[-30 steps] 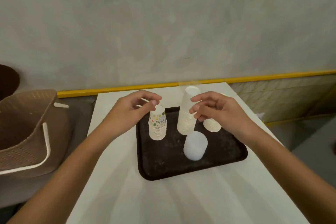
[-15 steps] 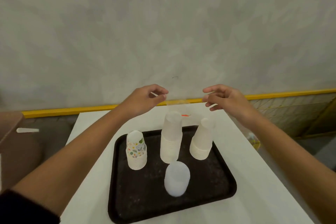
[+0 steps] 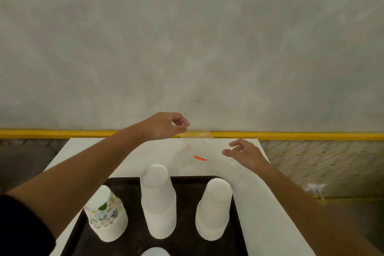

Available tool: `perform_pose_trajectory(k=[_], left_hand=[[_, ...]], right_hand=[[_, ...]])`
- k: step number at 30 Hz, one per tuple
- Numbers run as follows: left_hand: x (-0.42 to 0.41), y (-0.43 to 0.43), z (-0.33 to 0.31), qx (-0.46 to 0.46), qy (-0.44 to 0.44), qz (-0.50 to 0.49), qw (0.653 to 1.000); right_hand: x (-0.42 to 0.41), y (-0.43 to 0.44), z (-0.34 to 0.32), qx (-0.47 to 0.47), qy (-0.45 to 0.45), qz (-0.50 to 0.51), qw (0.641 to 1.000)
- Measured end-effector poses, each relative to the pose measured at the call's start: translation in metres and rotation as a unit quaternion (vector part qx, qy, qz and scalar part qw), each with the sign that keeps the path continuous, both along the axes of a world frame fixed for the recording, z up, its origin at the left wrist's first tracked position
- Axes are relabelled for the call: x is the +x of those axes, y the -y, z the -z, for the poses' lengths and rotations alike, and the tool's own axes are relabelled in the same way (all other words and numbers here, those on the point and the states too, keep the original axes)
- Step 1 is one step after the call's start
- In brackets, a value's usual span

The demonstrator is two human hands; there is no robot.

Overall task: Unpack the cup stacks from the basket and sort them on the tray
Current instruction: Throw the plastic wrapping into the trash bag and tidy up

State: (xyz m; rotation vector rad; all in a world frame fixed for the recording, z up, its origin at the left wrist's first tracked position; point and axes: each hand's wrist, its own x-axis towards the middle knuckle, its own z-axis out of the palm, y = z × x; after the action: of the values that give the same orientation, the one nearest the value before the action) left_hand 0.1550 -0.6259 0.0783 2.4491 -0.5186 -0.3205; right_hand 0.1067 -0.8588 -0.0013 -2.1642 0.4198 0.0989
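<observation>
At the tray's (image 3: 187, 226) 6 o'clock edge, nearest the viewer, the top of a frosted cup stack (image 3: 155, 252) just shows. Beyond it three upturned stacks stand upright in a row on the black tray: a floral cup stack (image 3: 108, 218) at 9 o'clock, a tall white cup stack (image 3: 159, 199) in the middle and a short white cup stack (image 3: 214, 208) at 3 o'clock, all apart from one another. The tray lies on a white surface (image 3: 270, 214). Farther off, above the surface at the tray's 12 o'clock, the left grip (image 3: 166, 125) pinches the top edge of a clear wrapper (image 3: 197, 143) that bears an orange strip (image 3: 200, 158). At 1 o'clock the right grip (image 3: 245, 154) is released, fingers loosely spread near the wrapper. Whether it touches the film cannot be told. A yellow ledge (image 3: 311, 136) and a grey wall (image 3: 187, 37) lie behind.
</observation>
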Motion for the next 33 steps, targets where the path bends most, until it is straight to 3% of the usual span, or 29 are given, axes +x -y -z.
perform_pose_trajectory(k=[5, 8, 11, 13, 15, 19, 25, 29, 33], left_hand=[[0.022, 0.010, 0.019, 0.035, -0.006, -0.020, 0.999], [0.031, 0.008, 0.026, 0.043, 0.001, -0.023, 0.999], [0.033, 0.004, 0.024, 0.036, 0.001, -0.029, 0.999], [0.030, -0.001, 0.017, -0.023, -0.020, -0.049, 0.998], [0.022, -0.005, 0.007, -0.067, -0.026, -0.063, 0.995], [0.002, -0.010, -0.011, -0.046, 0.032, -0.058, 0.997], [-0.037, -0.022, -0.027, 0.014, 0.163, 0.003, 0.986], [-0.060, -0.040, -0.036, 0.056, 0.246, 0.014, 0.968], [-0.078, -0.070, -0.046, 0.096, 0.253, -0.010, 0.963]], right_hand=[[0.030, 0.001, 0.065, -0.188, -0.090, -0.074, 0.975], [0.035, 0.002, 0.085, -0.249, -0.150, -0.115, 0.950], [0.034, 0.005, 0.090, -0.323, -0.135, -0.130, 0.928], [0.034, 0.006, 0.085, -0.345, -0.106, -0.111, 0.926], [0.033, 0.007, 0.072, -0.334, -0.058, -0.092, 0.936], [0.028, 0.006, 0.019, -0.300, 0.039, -0.092, 0.949], [-0.006, -0.016, -0.076, -0.318, 0.168, -0.217, 0.907], [-0.042, -0.039, -0.127, -0.234, 0.201, -0.288, 0.907], [-0.069, -0.060, -0.157, -0.159, 0.234, -0.311, 0.907]])
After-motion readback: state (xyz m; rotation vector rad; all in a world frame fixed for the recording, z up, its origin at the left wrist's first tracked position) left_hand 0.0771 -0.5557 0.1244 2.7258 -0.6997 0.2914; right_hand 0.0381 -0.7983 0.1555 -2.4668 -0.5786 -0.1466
